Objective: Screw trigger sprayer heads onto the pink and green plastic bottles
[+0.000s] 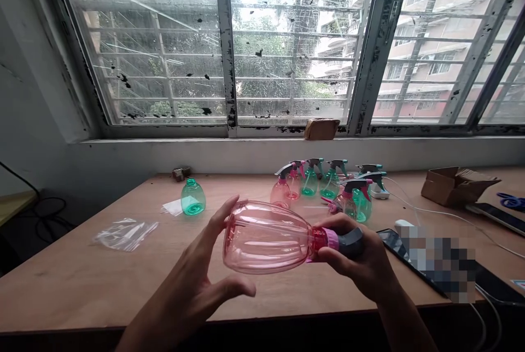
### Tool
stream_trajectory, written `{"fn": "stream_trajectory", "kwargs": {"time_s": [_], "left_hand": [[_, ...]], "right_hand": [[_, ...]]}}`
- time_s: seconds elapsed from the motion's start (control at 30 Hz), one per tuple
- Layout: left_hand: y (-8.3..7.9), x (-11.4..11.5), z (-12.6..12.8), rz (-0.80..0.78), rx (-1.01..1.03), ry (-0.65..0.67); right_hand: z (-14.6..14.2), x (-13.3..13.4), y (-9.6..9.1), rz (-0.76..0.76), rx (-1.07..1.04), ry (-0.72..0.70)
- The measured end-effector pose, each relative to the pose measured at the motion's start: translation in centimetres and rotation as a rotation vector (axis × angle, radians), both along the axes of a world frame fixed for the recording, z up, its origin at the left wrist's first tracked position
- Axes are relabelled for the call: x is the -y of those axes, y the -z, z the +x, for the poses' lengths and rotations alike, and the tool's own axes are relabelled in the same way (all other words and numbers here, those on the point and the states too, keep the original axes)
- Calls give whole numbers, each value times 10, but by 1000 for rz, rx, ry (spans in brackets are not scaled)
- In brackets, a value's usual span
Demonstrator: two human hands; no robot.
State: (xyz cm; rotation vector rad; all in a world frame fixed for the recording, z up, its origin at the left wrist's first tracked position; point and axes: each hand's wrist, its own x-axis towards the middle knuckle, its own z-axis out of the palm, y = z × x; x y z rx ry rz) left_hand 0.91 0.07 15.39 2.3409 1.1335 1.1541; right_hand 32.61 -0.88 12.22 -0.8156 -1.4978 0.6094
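A clear pink spray bottle (pixel 268 238) lies sideways in the air above the table's front part, its base to the left. My right hand (pixel 361 264) is closed round its pink collar and grey spray head. At the base end, my left hand (pixel 197 270) is cupped with thumb and fingers apart; the thumb stands clear of the bottle, and I cannot tell whether the fingers touch it. Behind stand several pink and green spray bottles with trigger heads, among them a green one (pixel 330 183) and a pink one (pixel 279 194). A green bottle without a head (pixel 193 199) stands further left.
On the wooden table (pixel 82 281), a clear plastic bag (pixel 125 233) and a white paper (pixel 173 207) lie at the left. To the right are a dark tablet (pixel 410 259), a cardboard box (pixel 455 188), white cables and blue scissors (pixel 512 200). A window sill runs behind.
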Motion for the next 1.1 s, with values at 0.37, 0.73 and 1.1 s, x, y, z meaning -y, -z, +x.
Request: {"fn": "stream_trajectory", "kwargs": {"time_s": [0.37,0.73,1.1], "left_hand": [[-3,-2,3,23,59,115],[-6,4,9,-19,225,90],[-9,4,13,50,288,130]], "right_hand": [[-4,3,-4,-83,-107,-85],[-5,3,-6,-119,-165,-130],[-6,1,-3,-88,32,-106]]}}
